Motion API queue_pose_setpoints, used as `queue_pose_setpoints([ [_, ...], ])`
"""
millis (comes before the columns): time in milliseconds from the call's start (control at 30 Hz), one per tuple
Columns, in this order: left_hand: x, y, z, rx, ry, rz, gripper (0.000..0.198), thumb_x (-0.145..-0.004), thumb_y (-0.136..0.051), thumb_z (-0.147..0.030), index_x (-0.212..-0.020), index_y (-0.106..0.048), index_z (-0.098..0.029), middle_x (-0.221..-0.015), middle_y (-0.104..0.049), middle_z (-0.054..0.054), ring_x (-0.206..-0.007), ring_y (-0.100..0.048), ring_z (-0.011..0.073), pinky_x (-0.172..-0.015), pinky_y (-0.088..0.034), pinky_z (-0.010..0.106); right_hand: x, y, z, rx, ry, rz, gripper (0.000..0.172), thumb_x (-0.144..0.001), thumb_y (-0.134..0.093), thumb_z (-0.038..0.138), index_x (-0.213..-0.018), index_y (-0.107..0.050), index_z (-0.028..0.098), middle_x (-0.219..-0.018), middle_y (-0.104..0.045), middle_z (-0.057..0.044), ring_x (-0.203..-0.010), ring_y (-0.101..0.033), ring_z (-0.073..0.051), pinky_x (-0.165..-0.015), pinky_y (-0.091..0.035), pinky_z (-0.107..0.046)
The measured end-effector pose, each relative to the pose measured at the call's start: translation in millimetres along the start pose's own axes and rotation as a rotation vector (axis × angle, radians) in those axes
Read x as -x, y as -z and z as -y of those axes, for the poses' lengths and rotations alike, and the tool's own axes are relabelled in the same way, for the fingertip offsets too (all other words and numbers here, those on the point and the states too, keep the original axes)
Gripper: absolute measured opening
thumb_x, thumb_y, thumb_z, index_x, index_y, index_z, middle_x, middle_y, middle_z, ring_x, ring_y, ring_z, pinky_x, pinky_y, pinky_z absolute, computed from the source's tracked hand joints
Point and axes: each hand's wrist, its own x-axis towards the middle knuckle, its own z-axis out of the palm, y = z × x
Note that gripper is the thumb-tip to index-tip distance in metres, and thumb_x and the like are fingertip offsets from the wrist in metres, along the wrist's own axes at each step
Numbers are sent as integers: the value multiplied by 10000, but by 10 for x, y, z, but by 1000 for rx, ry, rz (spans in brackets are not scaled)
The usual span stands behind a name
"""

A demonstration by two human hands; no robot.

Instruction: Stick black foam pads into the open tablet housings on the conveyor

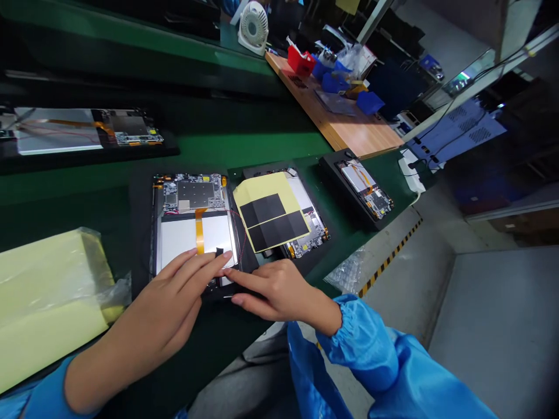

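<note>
An opened tablet [196, 233] lies in front of me, its circuit board, white battery and orange ribbon cable showing. My left hand [174, 291] rests over its lower part with fingers stretched out. A small black tape piece [219, 252] sticks up by those fingertips. From the right, my right hand [275, 288] reaches in, index finger extended to the tablet's lower edge beside the left fingertips, thumb apart from it. Just beyond lies a yellow backing sheet [248, 198] with black adhesive pieces [279, 224], resting on a second opened tablet [312, 218].
A third opened tablet [364, 186] sits on a black block at the right, and another tablet [56, 131] lies at far left. Plastic-wrapped yellow sheets [48, 291] are at my left. A fan [253, 28], a red bin [301, 61] and a power strip [411, 171] stand farther off.
</note>
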Motion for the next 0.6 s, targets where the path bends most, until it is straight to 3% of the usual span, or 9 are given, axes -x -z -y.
queue_pose_setpoints([
  [133, 37, -17, -58, 82, 127, 0, 661, -1031, -364, -96, -1652, -292, -310, -1556, -586, 38, -1511, -480, 252, -1298, -357, 444, 38, 7, 3, -31, -41, -2, 442, -1097, -492, 395, -1449, -682, 207, -683, -765, -28, -534, -632, -151, -510, -358, -256],
  [233, 55, 44, -85, 172, 208, -9, 615, -1059, -397, -166, -1641, -314, -346, -1481, -663, 14, -1485, -530, 234, -1320, -326, 449, 82, 131, 40, -200, -76, -132, 390, -1073, -523, 359, -1297, -780, 170, -705, -774, -58, -549, -641, -168, -537, -434, -276],
  [333, 28, 204, -125, 344, 318, -48, 547, -1084, -436, -285, -1616, -349, -381, -1355, -750, 15, -1290, -704, 223, -1141, -551, 351, 40, 320, 121, -440, -297, -377, 342, -1066, -541, 351, -1239, -804, 219, -693, -739, -24, -551, -609, -155, -591, -507, -297],
  [400, -17, 315, -184, 499, 410, -60, 497, -1098, -445, -352, -1585, -366, -413, -1253, -793, 9, -1167, -769, 209, -964, -640, 280, -69, 444, 165, -608, -416, -453, 306, -1024, -622, 369, -1234, -799, 234, -727, -708, -6, -602, -605, -144, -618, -533, -291],
  [500, -79, 393, -296, 702, 487, -44, 452, -1112, -439, -379, -1559, -394, -426, -1107, -825, 2, -1121, -785, 203, -943, -649, 274, -296, 597, 174, -839, -411, -320, 329, -890, -778, 339, -1201, -795, 232, -965, -720, -39, -832, -664, -156, -674, -556, -257],
  [600, -87, 373, -374, 784, 485, -44, 457, -1118, -426, -351, -1567, -407, -429, -1153, -811, 18, -1126, -782, 208, -973, -644, 290, -472, 680, 130, -986, -365, -100, 283, -831, -830, 309, -1099, -810, 220, -1085, -725, -55, -972, -682, -175, -696, -554, -236],
])
